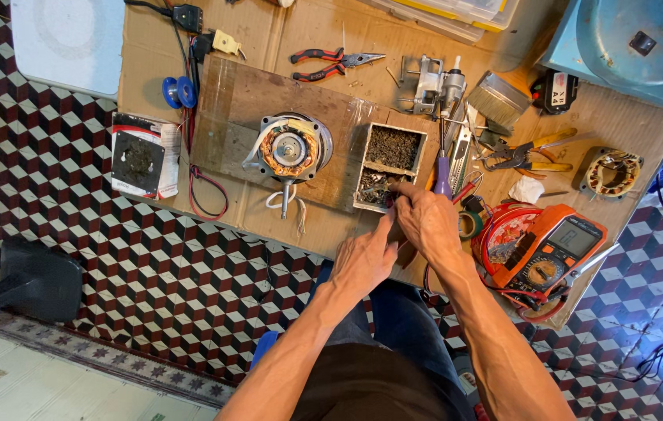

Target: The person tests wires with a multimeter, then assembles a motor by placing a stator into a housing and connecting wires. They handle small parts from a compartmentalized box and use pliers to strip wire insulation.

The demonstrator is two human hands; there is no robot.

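My right hand [427,221] reaches into the near compartment of a small two-part box [388,165] full of screws and small metal bits, its fingertips pinched among them. My left hand [364,260] lies just below and left of it, index finger pointing up at the box's near edge. What the fingers hold is too small to make out. An electric motor [291,148] with copper windings and a shaft stands on a wooden board [230,109] to the left of the box.
The cardboard-covered table [323,31] also carries red-handled pliers [330,64], a brush [499,97], yellow-handled cutters [530,152], a purple screwdriver [443,168], an orange multimeter [553,253], a stator [612,173] and blue solder spools [178,91]. Patterned floor tiles lie to the left.
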